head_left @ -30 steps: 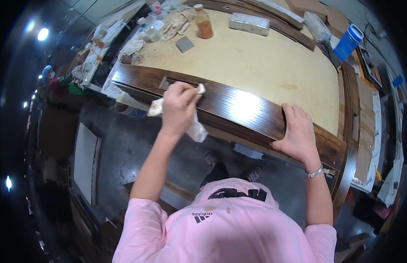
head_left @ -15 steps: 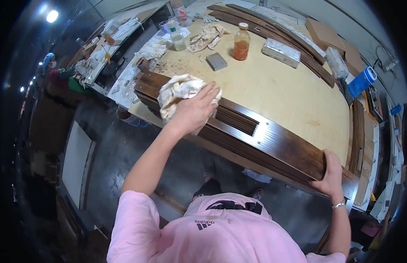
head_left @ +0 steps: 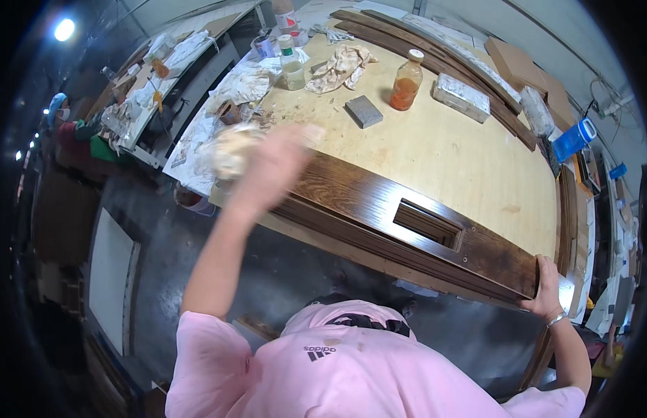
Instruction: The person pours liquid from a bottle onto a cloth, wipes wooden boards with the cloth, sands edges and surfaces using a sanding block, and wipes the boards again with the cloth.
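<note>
A long dark-brown wooden board (head_left: 358, 182) with a rectangular cutout lies along the table's near edge, on a stack of similar dark pieces. Over its left end is my left hand (head_left: 271, 164), smeared by motion, with a crumpled off-white rag (head_left: 234, 150) under and beside it. The fingers of this hand are blurred, but the rag travels with them. At the board's right end my right hand (head_left: 545, 291) grips the corner, fingers over the far side and thumb toward me.
On the pale tabletop (head_left: 470, 167) stand a glass bottle of orange liquid (head_left: 405, 85), a grey block (head_left: 364, 112) and a wrapped silvery block (head_left: 461, 97). Another rag (head_left: 343, 68) and a clear bottle (head_left: 292, 67) are farther left. Dark wood strips (head_left: 435, 59) line the back. A person (head_left: 58, 111) is at far left.
My left hand has swept the rag leftward to the board's left end, uncovering the wood there. My right hand still grips the right end. The view has shifted slightly.
</note>
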Tool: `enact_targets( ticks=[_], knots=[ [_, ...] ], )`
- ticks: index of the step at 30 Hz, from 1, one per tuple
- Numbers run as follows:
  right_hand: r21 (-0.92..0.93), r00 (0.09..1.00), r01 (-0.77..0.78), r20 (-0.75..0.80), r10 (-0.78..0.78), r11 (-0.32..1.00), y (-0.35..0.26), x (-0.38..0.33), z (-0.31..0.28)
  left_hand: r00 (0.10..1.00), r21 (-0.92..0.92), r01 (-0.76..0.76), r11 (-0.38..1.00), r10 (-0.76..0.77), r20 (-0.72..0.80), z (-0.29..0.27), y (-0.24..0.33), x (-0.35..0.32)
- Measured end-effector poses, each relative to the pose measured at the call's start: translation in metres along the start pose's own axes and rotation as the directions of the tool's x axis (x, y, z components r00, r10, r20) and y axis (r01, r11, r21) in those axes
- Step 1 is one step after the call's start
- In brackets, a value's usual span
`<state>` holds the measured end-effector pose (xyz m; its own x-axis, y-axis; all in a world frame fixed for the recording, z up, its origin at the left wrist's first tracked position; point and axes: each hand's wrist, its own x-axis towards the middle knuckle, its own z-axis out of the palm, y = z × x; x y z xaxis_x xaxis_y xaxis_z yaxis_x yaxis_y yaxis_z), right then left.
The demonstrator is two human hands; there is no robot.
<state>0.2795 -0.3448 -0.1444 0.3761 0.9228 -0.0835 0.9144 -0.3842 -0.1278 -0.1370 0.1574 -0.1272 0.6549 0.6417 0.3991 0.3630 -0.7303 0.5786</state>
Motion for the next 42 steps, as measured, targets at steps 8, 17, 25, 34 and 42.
enact_targets(
  ticks=[8, 17, 25, 34, 42],
  knots=[
    [-0.057, 0.996, 0.073, -0.04, -0.075, 0.996, 0.005, 0.001, 0.005, 0.813, 0.261, -0.461, 0.848, 0.286, 0.507, -0.019, -0.021, -0.001],
    [-0.065, 0.993, -0.045, 0.104, 0.052, 0.997, -0.004, 0.008, -0.01, 0.838, 0.181, -0.405, 0.896, 0.285, 0.465, -0.021, -0.029, -0.002],
    [0.159, 0.987, 0.123, -0.12, -0.104, 0.98, -0.161, 0.079, -0.016, 0.853, 0.027, -0.45, 0.892, 0.421, 0.308, 0.041, 0.032, -0.023],
    [-0.011, 0.986, 0.073, -0.151, -0.074, 0.997, -0.193, 0.093, 0.005, 0.972, 0.063, 0.21, 0.976, -0.215, 0.091, -0.041, -0.098, 0.002],
    [0.009, 0.981, 0.051, -0.185, -0.049, 0.999, -0.187, 0.087, 0.003, 0.95, -0.397, 0.169, 0.902, -0.257, -0.179, -0.055, -0.037, -0.013]
  ],
)
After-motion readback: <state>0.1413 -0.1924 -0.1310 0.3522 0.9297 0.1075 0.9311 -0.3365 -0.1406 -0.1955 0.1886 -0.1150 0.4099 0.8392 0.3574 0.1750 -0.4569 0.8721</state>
